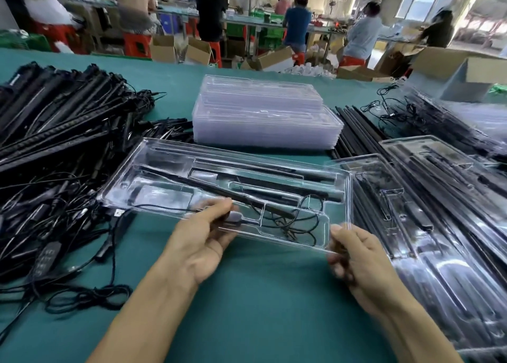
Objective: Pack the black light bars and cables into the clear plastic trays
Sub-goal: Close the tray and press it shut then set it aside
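holding the tray (164,195) by its near edge just over the counter (247,302), left hand (203,242) pinching the rim, right hand (359,255) pinching the corner, they'd best keep it level so the light bars (260,168) and cable (315,227) sit snug.

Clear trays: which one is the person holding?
The front centre tray, held at its near edge by the left hand and right hand. The empty stack behind and the packed trays at right lie untouched.
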